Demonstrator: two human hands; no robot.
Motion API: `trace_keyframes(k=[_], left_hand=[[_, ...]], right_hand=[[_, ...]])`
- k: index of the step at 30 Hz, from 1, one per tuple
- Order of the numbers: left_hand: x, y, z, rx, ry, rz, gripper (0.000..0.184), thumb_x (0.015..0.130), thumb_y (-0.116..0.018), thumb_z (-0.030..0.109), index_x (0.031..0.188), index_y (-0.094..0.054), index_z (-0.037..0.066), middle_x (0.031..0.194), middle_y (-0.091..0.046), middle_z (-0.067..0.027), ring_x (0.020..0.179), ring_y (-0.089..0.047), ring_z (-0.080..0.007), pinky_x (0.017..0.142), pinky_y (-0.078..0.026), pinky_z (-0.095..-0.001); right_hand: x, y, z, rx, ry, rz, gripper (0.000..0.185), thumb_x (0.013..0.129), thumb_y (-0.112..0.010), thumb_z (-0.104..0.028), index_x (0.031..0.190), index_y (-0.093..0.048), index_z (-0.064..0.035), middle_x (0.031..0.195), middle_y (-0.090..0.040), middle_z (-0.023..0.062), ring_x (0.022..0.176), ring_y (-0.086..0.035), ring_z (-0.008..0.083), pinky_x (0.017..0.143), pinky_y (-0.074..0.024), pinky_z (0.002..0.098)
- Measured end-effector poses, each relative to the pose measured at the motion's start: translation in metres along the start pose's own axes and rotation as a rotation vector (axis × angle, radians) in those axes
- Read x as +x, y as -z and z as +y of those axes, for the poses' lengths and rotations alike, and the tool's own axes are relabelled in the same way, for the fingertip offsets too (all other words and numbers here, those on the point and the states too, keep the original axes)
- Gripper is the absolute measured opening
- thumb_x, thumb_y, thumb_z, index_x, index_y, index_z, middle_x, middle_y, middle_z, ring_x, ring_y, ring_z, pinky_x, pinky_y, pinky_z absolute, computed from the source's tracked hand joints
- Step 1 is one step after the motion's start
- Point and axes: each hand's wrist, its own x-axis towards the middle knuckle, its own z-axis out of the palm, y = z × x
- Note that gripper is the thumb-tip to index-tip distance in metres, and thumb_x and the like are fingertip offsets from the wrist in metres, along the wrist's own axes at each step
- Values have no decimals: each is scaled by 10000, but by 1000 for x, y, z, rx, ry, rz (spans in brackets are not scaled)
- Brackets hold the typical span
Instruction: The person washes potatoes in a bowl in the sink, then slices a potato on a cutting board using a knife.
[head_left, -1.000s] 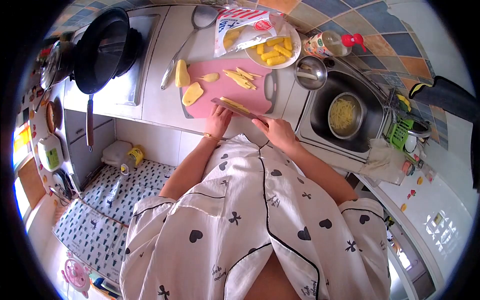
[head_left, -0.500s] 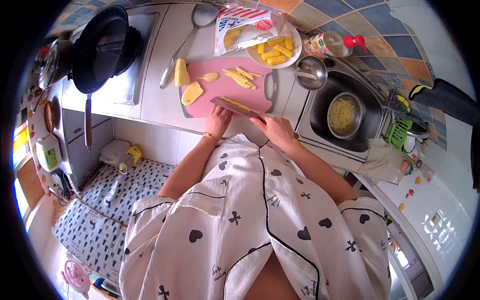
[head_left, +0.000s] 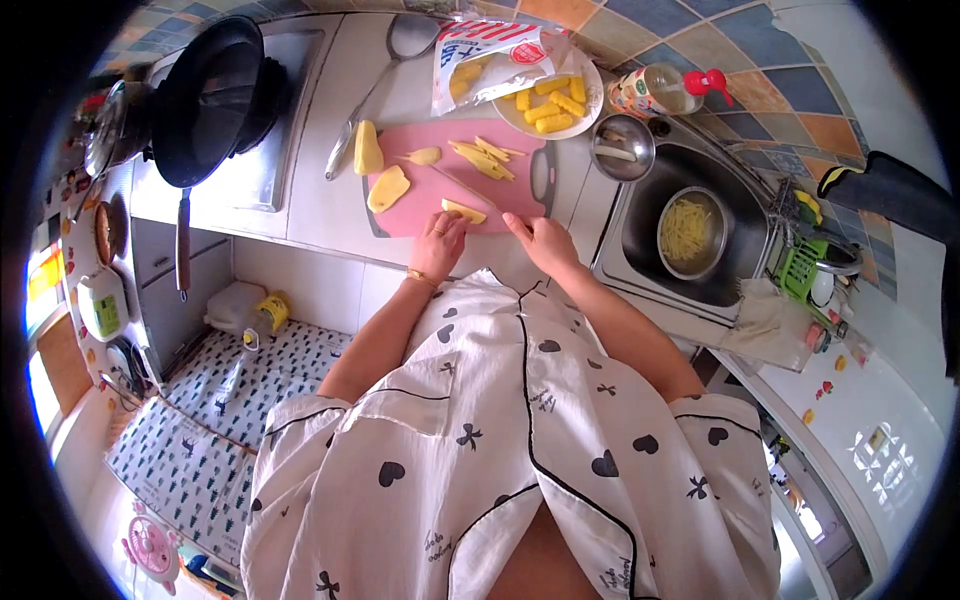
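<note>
A pink cutting board [head_left: 405, 145] lies on the counter. At its front edge, the fingers of my left hand [head_left: 438, 245] are on a pale yellow potato piece [head_left: 463, 211]. My right hand [head_left: 543, 243] is closed around the handle of a knife [head_left: 462, 186], whose thin blade points up and left across the board, just beyond the piece. Cut strips [head_left: 484, 158] lie near the board's back. To the left are a flat slice [head_left: 388, 188], a small slice [head_left: 421, 156] and a large peeled chunk [head_left: 367, 148] at the board's edge.
A plate [head_left: 597, 100] of yellow crinkled sticks stands behind, with an opened bag [head_left: 500, 55]. Right are a small metal bowl [head_left: 622, 147], a pump bottle [head_left: 655, 90] and the sink [head_left: 640, 235] holding a bowl [head_left: 692, 232] of strips. A ladle [head_left: 362, 110] and black pan [head_left: 208, 105] are left.
The knife has moved away from the front piece toward the cut strips, and its blade has turned. My right hand has shifted slightly with it. More of the potato piece shows beside my left fingers.
</note>
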Motion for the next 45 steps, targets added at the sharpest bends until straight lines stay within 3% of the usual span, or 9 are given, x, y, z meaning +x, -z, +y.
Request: trace_keyframes(k=[8,11,23,29,32,35,38,45], left_hand=[[-9,-2,-3,93,9,-46,255,783,-649,99,1035,-665,131,1141,-594,-61,1093,-552,-298,883,-506,-410],[-11,-4,-5,95,63,-122,257,779,-652,123,1036,-665,135,1158,-579,-66,1119,-535,-307,893,-499,-414],[-10,-6,-5,85,42,-75,254,773,-646,108,1024,-662,143,1115,-588,-57,1062,-559,-295,858,-510,-404],[-12,3,1,1,46,-106,417,768,-616,64,1179,-625,138,1181,-583,-48,1118,-550,-292,899,-503,-402],[-16,6,-1,42,-30,-78,482,757,-606,44,1231,-601,134,1201,-576,-52,1143,-541,-290,940,-485,-403],[-16,8,1,60,-67,-52,485,753,-602,37,1230,-596,125,1222,-567,-60,1146,-538,-293,967,-465,-404],[-22,6,-2,10,-10,-145,482,757,-595,33,1231,-592,118,1240,-557,-68,1156,-528,-298,979,-454,-408],[-19,8,4,25,-14,-115,479,727,-580,23,1203,-600,78,1221,-564,-77,1188,-512,-273,1010,-432,-396]], right_hand=[[-38,18,-10,-70,206,37,501,942,-463,-545,1021,-705,-113,787,-689,159,750,-671,361,692,-531,443],[-43,19,-9,-125,203,24,488,938,-474,-540,1039,-701,-119,796,-691,156,750,-673,353,693,-535,435],[-32,14,-10,-163,197,35,490,934,-469,-552,1072,-687,-135,761,-681,158,734,-667,373,666,-534,454],[-4,-4,-10,-64,212,73,558,939,-432,-584,959,-715,-104,790,-681,187,753,-659,395,687,-525,474],[3,3,-7,75,51,4,610,936,-412,-611,919,-719,-85,796,-678,205,781,-654,411,715,-516,482],[0,9,-5,10,9,-32,641,932,-403,-627,927,-711,-65,798,-680,204,806,-655,414,737,-510,483],[-11,15,-5,-44,74,-25,614,937,-416,-608,955,-717,-73,805,-688,183,798,-665,391,733,-516,465],[-36,18,-4,-9,206,18,489,946,-475,-529,1013,-724,-113,810,-697,150,759,-672,350,701,-527,428]])
